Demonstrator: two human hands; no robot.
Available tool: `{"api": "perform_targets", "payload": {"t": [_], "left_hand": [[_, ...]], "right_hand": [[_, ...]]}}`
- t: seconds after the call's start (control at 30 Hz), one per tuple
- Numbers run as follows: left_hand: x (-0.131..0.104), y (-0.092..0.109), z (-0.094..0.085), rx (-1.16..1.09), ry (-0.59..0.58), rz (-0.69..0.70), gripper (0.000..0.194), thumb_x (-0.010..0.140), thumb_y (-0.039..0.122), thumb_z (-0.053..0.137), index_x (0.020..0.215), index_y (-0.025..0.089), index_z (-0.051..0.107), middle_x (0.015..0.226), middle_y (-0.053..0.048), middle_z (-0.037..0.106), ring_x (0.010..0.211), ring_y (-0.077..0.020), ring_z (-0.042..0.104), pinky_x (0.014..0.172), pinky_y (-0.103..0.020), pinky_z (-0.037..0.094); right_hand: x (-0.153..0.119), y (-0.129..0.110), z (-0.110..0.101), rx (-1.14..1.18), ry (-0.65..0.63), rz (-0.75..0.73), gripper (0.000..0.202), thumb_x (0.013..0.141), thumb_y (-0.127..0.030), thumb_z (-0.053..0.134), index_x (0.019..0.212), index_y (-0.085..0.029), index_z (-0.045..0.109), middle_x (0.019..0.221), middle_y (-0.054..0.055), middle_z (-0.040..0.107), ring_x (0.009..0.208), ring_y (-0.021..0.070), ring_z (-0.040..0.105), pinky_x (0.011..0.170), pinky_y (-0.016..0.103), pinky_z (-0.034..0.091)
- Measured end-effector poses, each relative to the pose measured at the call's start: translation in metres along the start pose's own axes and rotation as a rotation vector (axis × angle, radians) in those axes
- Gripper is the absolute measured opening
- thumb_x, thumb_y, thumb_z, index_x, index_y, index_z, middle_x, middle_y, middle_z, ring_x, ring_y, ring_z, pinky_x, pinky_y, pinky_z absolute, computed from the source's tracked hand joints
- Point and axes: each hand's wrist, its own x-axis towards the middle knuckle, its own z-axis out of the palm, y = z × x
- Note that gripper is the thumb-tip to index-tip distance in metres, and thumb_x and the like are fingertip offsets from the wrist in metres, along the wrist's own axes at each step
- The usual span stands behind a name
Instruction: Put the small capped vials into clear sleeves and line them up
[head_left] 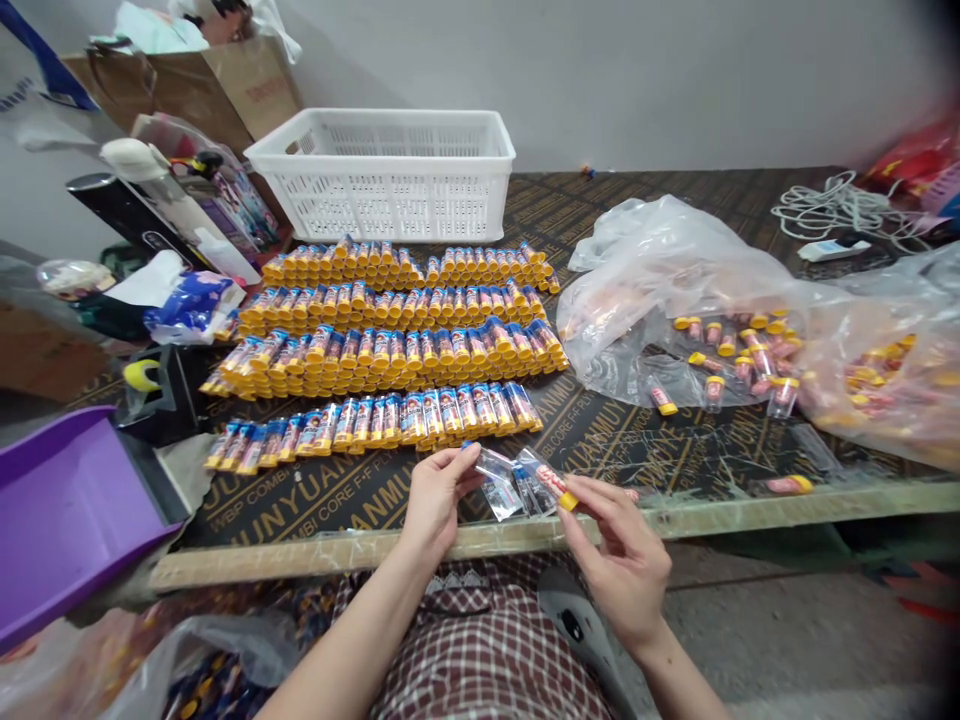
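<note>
In the lower middle of the frame, our two hands were apart, both above the near edge of the table (315, 502). Our left hand (437, 508) had its thumb and fingers pinched on a small blue cap (468, 448); what it was joined to, we could not tell. Our right hand (624, 560) was clamped with thumb and fingers on a clear tube (551, 483), tilted, its yellow end toward our fingertips. Between the hands, at the center bottom, we saw clear plastic pieces (499, 492), partly overlapping.

Left of center, we had rows of packed tubes (405, 350) with blue and yellow ends, and behind them a white basket (397, 195). At the right, loose tubes (757, 355) lay by the mouth of a plastic bag (667, 240). A white cable (847, 210) lay coiled at the upper right, and a purple tray (67, 510) stood at the lower left.
</note>
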Motion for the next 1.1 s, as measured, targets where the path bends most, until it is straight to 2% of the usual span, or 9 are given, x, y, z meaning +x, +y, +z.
{"api": "perform_targets", "payload": {"t": [0.3, 0.43, 0.57, 0.67, 0.77, 0.83, 0.9, 1.03, 1.1], "left_hand": [[0.000, -0.001, -0.002, -0.105, 0.037, -0.005, 0.036, 0.044, 0.034, 0.087, 0.063, 0.011, 0.066, 0.059, 0.002, 0.063, 0.055, -0.0085, 0.059, 0.061, -0.022, 0.052], [-0.002, -0.003, 0.000, -0.058, 0.021, 0.055, 0.035, 0.051, 0.035, 0.085, 0.067, 0.011, 0.065, 0.064, 0.001, 0.065, 0.058, -0.0084, 0.059, 0.059, -0.021, 0.053], [-0.006, -0.002, 0.002, -0.042, -0.100, 0.049, 0.034, 0.057, 0.031, 0.083, 0.078, 0.013, 0.063, 0.070, 0.000, 0.068, 0.061, -0.0099, 0.063, 0.062, -0.023, 0.054], [-0.008, 0.000, 0.003, -0.019, -0.171, -0.003, 0.040, 0.054, 0.027, 0.085, 0.083, 0.013, 0.061, 0.070, -0.001, 0.070, 0.060, -0.0102, 0.063, 0.061, -0.022, 0.053], [-0.011, 0.000, 0.003, 0.026, -0.235, -0.064, 0.047, 0.052, 0.024, 0.086, 0.090, 0.013, 0.061, 0.069, -0.002, 0.070, 0.059, -0.0103, 0.063, 0.060, -0.021, 0.052], [-0.014, -0.001, 0.003, 0.090, -0.305, -0.118, 0.046, 0.052, 0.023, 0.086, 0.089, 0.011, 0.063, 0.069, -0.003, 0.070, 0.060, -0.0106, 0.064, 0.061, -0.021, 0.052], [-0.017, -0.002, 0.004, 0.153, -0.363, -0.155, 0.039, 0.056, 0.028, 0.084, 0.084, 0.009, 0.066, 0.070, -0.004, 0.069, 0.060, -0.0100, 0.063, 0.060, -0.020, 0.050], [-0.023, -0.006, 0.006, 0.206, -0.411, -0.174, 0.032, 0.060, 0.035, 0.081, 0.071, 0.009, 0.066, 0.065, -0.002, 0.066, 0.055, -0.0076, 0.058, 0.054, -0.018, 0.047], [-0.025, -0.008, 0.007, 0.221, -0.426, -0.189, 0.032, 0.058, 0.034, 0.082, 0.067, 0.009, 0.064, 0.062, -0.001, 0.064, 0.053, -0.0076, 0.057, 0.053, -0.019, 0.047]], "right_hand": [[-0.005, -0.002, 0.008, -0.040, -0.034, -0.078, 0.044, 0.078, -0.004, 0.061, 0.115, -0.029, 0.062, 0.107, 0.006, 0.065, 0.099, 0.0221, 0.062, 0.087, 0.040, 0.051], [-0.002, -0.004, 0.009, -0.007, -0.132, -0.099, 0.042, 0.079, -0.005, 0.060, 0.115, -0.027, 0.063, 0.107, 0.006, 0.064, 0.099, 0.0208, 0.062, 0.086, 0.037, 0.052], [0.000, -0.001, 0.010, 0.027, -0.238, -0.079, 0.040, 0.084, -0.004, 0.053, 0.115, -0.026, 0.063, 0.109, 0.006, 0.062, 0.100, 0.0185, 0.060, 0.088, 0.034, 0.051], [0.002, 0.002, 0.011, 0.073, -0.268, -0.070, 0.040, 0.083, -0.003, 0.052, 0.113, -0.028, 0.063, 0.101, 0.005, 0.061, 0.093, 0.0162, 0.061, 0.080, 0.030, 0.053], [0.004, 0.004, 0.012, 0.076, -0.288, -0.081, 0.048, 0.080, -0.003, 0.054, 0.121, -0.029, 0.056, 0.098, 0.004, 0.058, 0.084, 0.0145, 0.059, 0.072, 0.028, 0.054], [0.006, 0.004, 0.012, 0.028, -0.269, -0.106, 0.058, 0.077, -0.004, 0.056, 0.129, -0.029, 0.048, 0.104, 0.005, 0.055, 0.090, 0.0168, 0.058, 0.078, 0.033, 0.053], [0.009, 0.003, 0.012, -0.004, -0.258, -0.120, 0.070, 0.073, -0.006, 0.057, 0.137, -0.028, 0.039, 0.120, 0.008, 0.050, 0.110, 0.0231, 0.052, 0.090, 0.041, 0.050], [0.012, 0.003, 0.011, 0.078, -0.382, -0.098, 0.084, 0.067, -0.005, 0.054, 0.143, -0.027, 0.026, 0.147, 0.010, 0.027, 0.133, 0.0299, 0.033, 0.101, 0.048, 0.043], [0.011, 0.005, 0.011, 0.115, -0.436, -0.094, 0.085, 0.065, -0.005, 0.053, 0.143, -0.026, 0.026, 0.146, 0.009, 0.031, 0.133, 0.0292, 0.034, 0.103, 0.048, 0.042]]}}
